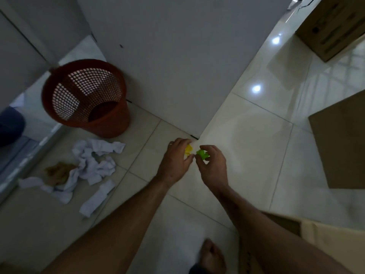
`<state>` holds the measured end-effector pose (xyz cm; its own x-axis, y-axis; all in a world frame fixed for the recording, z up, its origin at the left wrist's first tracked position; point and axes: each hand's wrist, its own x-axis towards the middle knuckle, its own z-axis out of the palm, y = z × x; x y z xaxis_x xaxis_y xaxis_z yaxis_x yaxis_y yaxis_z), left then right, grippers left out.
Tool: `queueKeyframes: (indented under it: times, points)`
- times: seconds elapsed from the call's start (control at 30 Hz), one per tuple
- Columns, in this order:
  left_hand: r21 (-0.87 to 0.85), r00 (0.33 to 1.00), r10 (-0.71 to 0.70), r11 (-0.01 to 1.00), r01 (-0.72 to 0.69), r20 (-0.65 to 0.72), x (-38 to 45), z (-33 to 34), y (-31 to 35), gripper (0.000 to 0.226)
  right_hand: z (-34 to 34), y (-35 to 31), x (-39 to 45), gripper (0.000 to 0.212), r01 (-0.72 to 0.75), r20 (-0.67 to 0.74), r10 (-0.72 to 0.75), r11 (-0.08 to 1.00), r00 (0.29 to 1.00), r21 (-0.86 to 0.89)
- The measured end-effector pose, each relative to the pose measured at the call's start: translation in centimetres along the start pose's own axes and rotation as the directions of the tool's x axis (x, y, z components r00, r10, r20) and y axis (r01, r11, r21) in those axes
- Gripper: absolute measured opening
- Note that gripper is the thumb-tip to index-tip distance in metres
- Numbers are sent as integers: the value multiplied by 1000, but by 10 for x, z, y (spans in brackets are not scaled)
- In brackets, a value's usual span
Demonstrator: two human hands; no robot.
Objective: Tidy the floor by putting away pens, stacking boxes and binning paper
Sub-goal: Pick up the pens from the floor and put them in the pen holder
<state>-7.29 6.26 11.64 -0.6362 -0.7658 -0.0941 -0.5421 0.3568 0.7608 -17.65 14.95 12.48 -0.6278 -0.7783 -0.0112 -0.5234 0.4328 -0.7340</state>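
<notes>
My left hand (174,159) is closed around a crumpled yellow paper (188,149) low over the tiled floor, by the corner of a white cabinet. Right beside it, my right hand (212,165) pinches a crumpled green paper (201,154) between thumb and fingers. A red mesh waste bin (87,97) stands to the upper left; nothing is visible inside it. Below the bin, crumpled white paper (92,163) lies in a loose heap on the floor, with a brown crumpled piece (58,172) at its left side.
The white cabinet (167,56) rises directly behind my hands. Cardboard boxes sit at the top right (333,26), the right edge (341,145) and the bottom right (316,232). My bare foot (212,256) is at the bottom. A sliding-door track (23,155) runs along the left.
</notes>
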Motion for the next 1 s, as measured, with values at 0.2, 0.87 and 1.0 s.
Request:
queueKeyframes:
  times: [0.2, 0.87, 1.0]
  points:
    - [-5, 998, 6, 1000, -6, -63, -34, -94, 89, 40, -78, -109, -20, 25, 46, -11, -46, 998, 999, 41]
    - [-73, 894, 232, 957, -279, -383, -19, -386, 421, 36, -363, -433, 48, 28, 342, -211, -299, 917, 931, 207]
    - [-113, 891, 218, 952, -283, -397, 24, -414, 470, 31, -397, -464, 95, 18, 371, -256, -312, 900, 915, 230]
